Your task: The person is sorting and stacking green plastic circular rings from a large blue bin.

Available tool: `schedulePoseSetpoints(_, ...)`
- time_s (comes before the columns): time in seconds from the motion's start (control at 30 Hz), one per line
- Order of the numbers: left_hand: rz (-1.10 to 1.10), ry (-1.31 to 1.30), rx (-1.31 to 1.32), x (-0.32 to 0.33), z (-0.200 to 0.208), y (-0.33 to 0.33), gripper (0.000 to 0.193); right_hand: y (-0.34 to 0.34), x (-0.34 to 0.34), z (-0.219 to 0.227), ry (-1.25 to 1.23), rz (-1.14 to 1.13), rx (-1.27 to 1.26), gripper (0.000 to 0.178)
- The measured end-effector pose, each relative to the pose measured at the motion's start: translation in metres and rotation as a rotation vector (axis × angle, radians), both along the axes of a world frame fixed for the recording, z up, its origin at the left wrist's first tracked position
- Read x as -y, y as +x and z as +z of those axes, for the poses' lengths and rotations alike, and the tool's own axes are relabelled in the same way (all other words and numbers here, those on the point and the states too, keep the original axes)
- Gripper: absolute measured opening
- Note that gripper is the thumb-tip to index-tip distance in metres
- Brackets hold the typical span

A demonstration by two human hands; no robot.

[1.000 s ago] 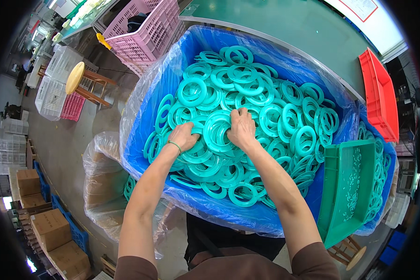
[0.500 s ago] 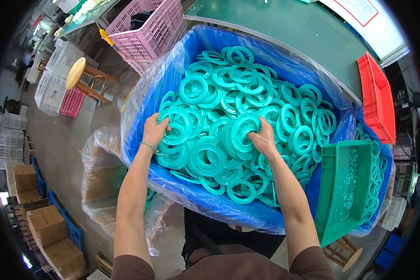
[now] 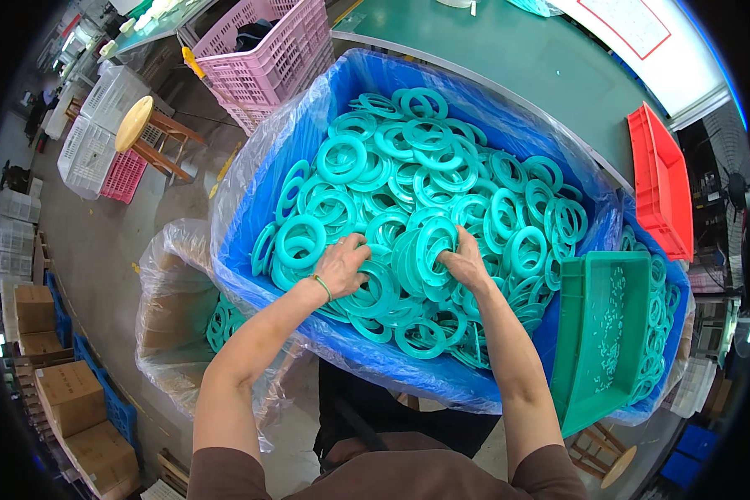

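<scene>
A heap of flat teal plastic rings [image 3: 342,160] fills a large box lined with blue plastic [image 3: 254,225] in front of me. My right hand [image 3: 467,262] grips a fanned stack of these rings [image 3: 421,254] by its right edge, thumb inside the hole. Left of that stack, my left hand [image 3: 340,268] reaches down into the heap. Its fingers curl over the rim of a ring [image 3: 382,287] and partly hide it. A thin band [image 3: 322,287] circles my left wrist.
A green tray [image 3: 565,342] with small pale bits rests on the box's right side, beside more rings. A red bin [image 3: 662,183] sits on the green table [image 3: 475,50]. Pink crates [image 3: 262,71], a wooden stool [image 3: 135,123] and a plastic-covered carton [image 3: 171,308] stand to the left.
My left hand has moved right and down, from the heap's left edge toward the stack, leaving the ring it was at. My right hand still grips its stack.
</scene>
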State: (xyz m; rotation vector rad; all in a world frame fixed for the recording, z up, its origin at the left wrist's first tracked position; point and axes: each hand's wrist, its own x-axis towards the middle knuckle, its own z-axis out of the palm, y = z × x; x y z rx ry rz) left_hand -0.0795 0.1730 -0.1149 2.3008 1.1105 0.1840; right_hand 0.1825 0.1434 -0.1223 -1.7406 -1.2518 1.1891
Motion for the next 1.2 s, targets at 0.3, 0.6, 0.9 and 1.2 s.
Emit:
schedulePoseSetpoints(0.3,0.065,-0.061,0.126,0.018,0.018,0.006,0.033,-0.017,0.018,-0.008,-0.102,-0.118,-0.371,0.046)
schedulePoseSetpoints(0.6,0.104,-0.382,-0.263,0.025,0.004,0.026,0.046,-0.034,0.045,-0.015,-0.039,0.026,0.037,0.064)
schedulePoseSetpoints(0.9,0.114,-0.537,-0.084,0.029,-0.007,0.023,0.032,-0.027,0.096,-0.030,-0.356,-0.138,-0.488,0.048)
schedulePoseSetpoints(1.2,0.442,-0.699,0.189,0.041,-0.025,0.031,0.031,-0.056,0.100,0.002,-0.109,-0.181,-0.337,0.070)
